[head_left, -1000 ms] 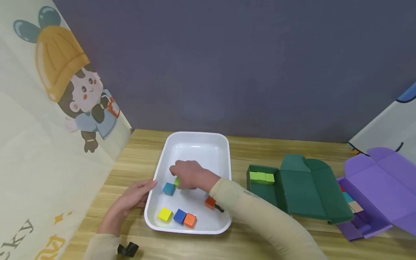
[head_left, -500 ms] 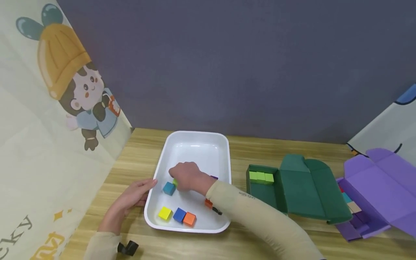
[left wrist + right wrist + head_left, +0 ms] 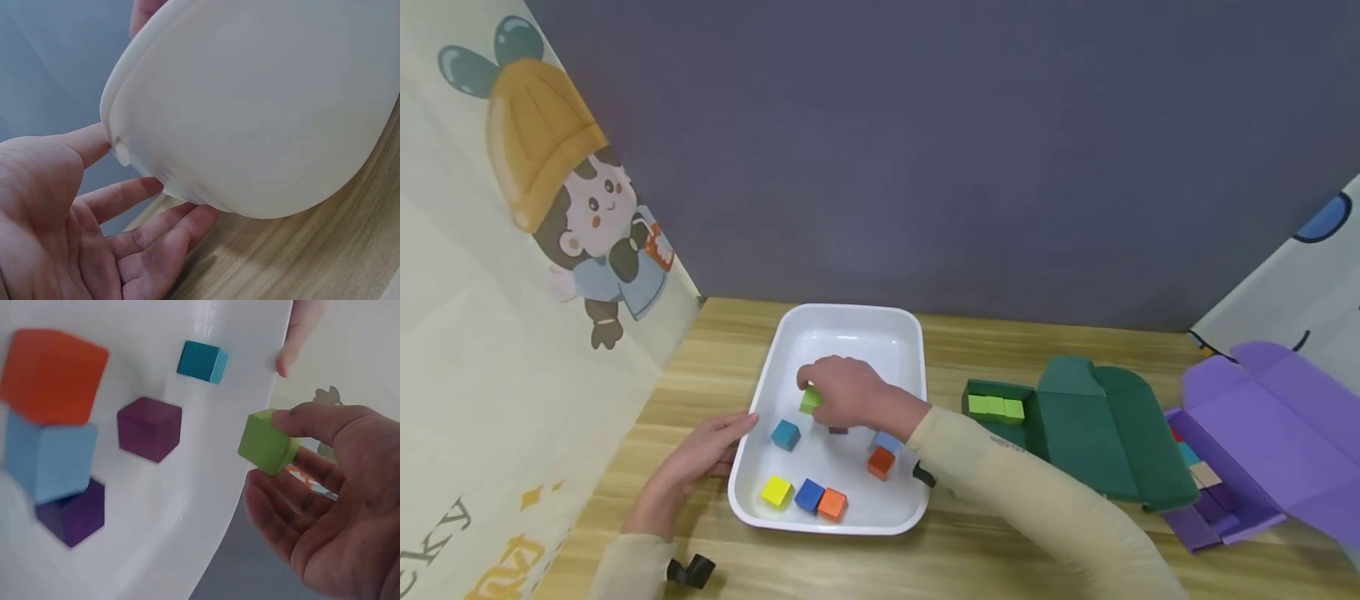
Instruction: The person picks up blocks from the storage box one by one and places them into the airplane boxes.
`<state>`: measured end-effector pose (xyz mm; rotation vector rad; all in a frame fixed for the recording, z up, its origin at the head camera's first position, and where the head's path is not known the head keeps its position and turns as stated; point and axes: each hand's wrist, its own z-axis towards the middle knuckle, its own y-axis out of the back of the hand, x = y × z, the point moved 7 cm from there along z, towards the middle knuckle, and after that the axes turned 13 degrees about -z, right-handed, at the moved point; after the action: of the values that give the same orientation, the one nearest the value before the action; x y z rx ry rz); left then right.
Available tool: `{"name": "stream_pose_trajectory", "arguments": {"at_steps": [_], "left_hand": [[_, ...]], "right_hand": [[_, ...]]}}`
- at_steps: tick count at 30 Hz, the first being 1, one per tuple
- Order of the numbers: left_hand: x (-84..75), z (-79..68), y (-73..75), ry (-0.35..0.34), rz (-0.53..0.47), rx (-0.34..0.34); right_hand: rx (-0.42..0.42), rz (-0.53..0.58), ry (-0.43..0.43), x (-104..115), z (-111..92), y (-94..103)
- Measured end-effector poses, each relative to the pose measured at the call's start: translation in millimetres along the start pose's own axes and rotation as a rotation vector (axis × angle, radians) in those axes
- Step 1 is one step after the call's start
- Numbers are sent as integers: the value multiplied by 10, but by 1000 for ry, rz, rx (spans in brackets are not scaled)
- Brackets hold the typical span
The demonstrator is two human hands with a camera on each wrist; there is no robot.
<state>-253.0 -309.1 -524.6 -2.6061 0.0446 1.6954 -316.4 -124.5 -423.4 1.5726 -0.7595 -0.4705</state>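
Between thumb and fingers, my right hand [image 3: 852,393] pinches a light green cube [image 3: 267,443], held over the left part of the white tray [image 3: 863,333]. My left hand [image 3: 706,450] holds the tray's left side, thumb at the rim and fingers against the wall below, as the left wrist view [image 3: 112,212] shows. A teal cube [image 3: 786,435] lies just below the green one in the head view. In the right wrist view a plum cube [image 3: 150,428] sits near it, beside orange-red [image 3: 55,376], light blue [image 3: 51,453] and dark purple [image 3: 72,512] cubes.
Yellow [image 3: 777,492], dark blue [image 3: 809,496] and orange [image 3: 832,505] cubes lie at the tray's near end. To the right stand an open green box [image 3: 1086,425] with light green cubes [image 3: 996,409] inside and an open purple box [image 3: 1262,442] with several blocks. A dark wall [image 3: 955,167] rises behind.
My right hand has lifted the light green cube and drawn it slightly away from the teal cube, towards the far end. The left hand stays at the tray.
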Motion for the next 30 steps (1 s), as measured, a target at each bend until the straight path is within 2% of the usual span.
{"name": "stream_pose_trajectory", "arguments": {"at_steps": [9, 16, 22, 30], "left_hand": [[-70, 11, 13, -19, 15, -9], [8, -16, 12, 16, 9, 10], [-4, -10, 51, 1, 18, -3], [46, -10, 4, 17, 3, 17]], "right_hand": [[-130, 139, 78, -221, -329, 257], [-168, 239, 173, -296, -606, 317], [-239, 273, 202, -418, -781, 401], [-242, 247, 232, -620, -974, 410]]}}
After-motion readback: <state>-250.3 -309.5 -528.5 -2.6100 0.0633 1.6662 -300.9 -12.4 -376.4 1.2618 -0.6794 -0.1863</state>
